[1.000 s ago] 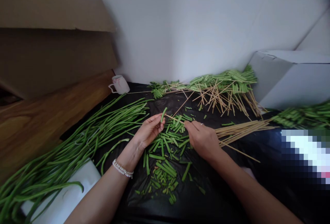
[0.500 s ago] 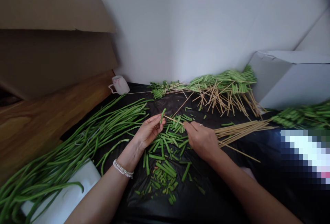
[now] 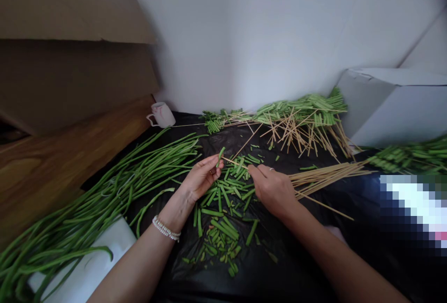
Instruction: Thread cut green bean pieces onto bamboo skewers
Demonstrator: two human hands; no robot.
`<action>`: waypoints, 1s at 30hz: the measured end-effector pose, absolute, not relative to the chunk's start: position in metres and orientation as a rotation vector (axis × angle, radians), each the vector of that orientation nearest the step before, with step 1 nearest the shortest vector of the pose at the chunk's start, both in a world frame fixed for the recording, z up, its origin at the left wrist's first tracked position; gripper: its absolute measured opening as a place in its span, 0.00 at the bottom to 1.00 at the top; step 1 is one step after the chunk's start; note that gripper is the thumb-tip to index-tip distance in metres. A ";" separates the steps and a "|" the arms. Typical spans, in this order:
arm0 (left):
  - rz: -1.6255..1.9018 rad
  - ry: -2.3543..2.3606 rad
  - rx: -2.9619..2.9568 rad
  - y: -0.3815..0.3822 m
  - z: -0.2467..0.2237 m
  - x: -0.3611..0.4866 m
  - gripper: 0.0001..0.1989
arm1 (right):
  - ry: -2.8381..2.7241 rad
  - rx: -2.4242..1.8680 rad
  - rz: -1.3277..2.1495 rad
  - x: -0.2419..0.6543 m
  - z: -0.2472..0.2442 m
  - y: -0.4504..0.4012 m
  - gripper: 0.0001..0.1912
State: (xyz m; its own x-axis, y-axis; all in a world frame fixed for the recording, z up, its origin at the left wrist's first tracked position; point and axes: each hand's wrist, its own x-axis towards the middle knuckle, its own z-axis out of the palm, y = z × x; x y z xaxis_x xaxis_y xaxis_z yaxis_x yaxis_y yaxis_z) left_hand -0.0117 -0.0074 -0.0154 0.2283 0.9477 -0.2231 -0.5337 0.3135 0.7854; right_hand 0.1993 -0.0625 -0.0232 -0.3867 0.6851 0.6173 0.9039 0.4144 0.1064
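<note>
Between its thumb and fingers, my left hand (image 3: 204, 176) pinches a short green bean piece (image 3: 220, 155). My right hand (image 3: 272, 187) is closed around a thin wooden skewer (image 3: 233, 162), whose tip meets the bean piece. Many cut bean pieces (image 3: 225, 228) lie below and between my hands on the black sheet (image 3: 209, 284). Loose wooden skewers (image 3: 328, 177) spread out just right of my right hand. Long uncut beans (image 3: 139, 168) lie in a heap to the left of my left hand.
Skewered bean pieces (image 3: 303, 107) are piled along the wall, with more (image 3: 415, 154) at the right edge. A white mug (image 3: 163, 115) stands at the back left. A cardboard box (image 3: 77, 79) is at left, a white box (image 3: 401, 103) at right, and a white object (image 3: 101, 265) under the beans.
</note>
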 end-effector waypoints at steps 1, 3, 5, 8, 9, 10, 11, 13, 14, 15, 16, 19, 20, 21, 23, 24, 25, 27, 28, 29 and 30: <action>1.121 0.786 0.641 -0.007 -0.016 -0.012 0.06 | -2.192 -1.349 -0.590 0.199 -0.023 -0.063 0.13; 1.121 0.789 0.639 -0.007 -0.016 -0.012 0.06 | -2.199 -1.351 -0.571 0.199 -0.023 -0.063 0.13; 1.120 0.797 0.641 -0.006 -0.017 -0.012 0.07 | -2.199 -1.349 -0.559 0.199 -0.023 -0.063 0.13; 1.112 0.804 0.651 -0.006 -0.019 -0.012 0.07 | -2.197 -1.339 -0.556 0.198 -0.024 -0.064 0.13; 1.105 0.803 0.653 -0.006 -0.020 -0.012 0.08 | -2.197 -1.339 -0.554 0.198 -0.025 -0.064 0.13; 1.097 0.801 0.654 -0.006 -0.020 -0.012 0.08 | -2.198 -1.341 -0.552 0.198 -0.025 -0.064 0.13; 1.090 0.799 0.655 -0.007 -0.020 -0.012 0.08 | -2.197 -1.346 -0.551 0.198 -0.025 -0.064 0.13; 1.074 0.799 0.660 -0.007 -0.020 -0.011 0.07 | -2.196 -1.359 -0.553 0.197 -0.026 -0.064 0.13; 1.068 0.800 0.663 -0.008 -0.019 -0.010 0.07 | -2.198 -1.364 -0.553 0.197 -0.026 -0.064 0.13; 1.065 0.802 0.665 -0.008 -0.018 -0.010 0.07 | -2.201 -1.369 -0.553 0.197 -0.026 -0.064 0.13; 1.062 0.803 0.667 -0.009 -0.018 -0.009 0.06 | -2.204 -1.373 -0.552 0.197 -0.026 -0.064 0.13; 1.048 0.801 0.671 -0.010 -0.017 -0.008 0.05 | -2.206 -1.387 -0.537 0.195 -0.025 -0.066 0.12; 1.041 0.799 0.674 -0.010 -0.017 -0.008 0.05 | -2.205 -1.393 -0.530 0.194 -0.025 -0.066 0.12; 1.035 0.797 0.677 -0.010 -0.017 -0.007 0.06 | -2.203 -1.399 -0.520 0.194 -0.025 -0.067 0.13; 1.030 0.799 0.688 -0.010 -0.017 -0.007 0.07 | -2.206 -1.413 -0.499 0.193 -0.024 -0.068 0.13; 1.032 0.802 0.699 -0.010 -0.017 -0.007 0.07 | -2.209 -1.419 -0.489 0.192 -0.024 -0.068 0.13; 1.033 0.806 0.712 -0.010 -0.017 -0.007 0.07 | -2.212 -1.424 -0.481 0.192 -0.024 -0.068 0.13; 1.040 0.820 0.735 -0.011 -0.017 -0.006 0.08 | -2.219 -1.433 -0.469 0.192 -0.024 -0.068 0.13; 1.043 0.829 0.740 -0.011 -0.016 -0.006 0.08 | -2.223 -1.435 -0.463 0.192 -0.024 -0.068 0.13; 1.048 0.839 0.743 -0.012 -0.016 -0.005 0.09 | -2.227 -1.438 -0.455 0.192 -0.024 -0.068 0.13; 1.052 0.848 0.744 -0.012 -0.016 -0.005 0.09 | -2.232 -1.442 -0.441 0.192 -0.024 -0.068 0.13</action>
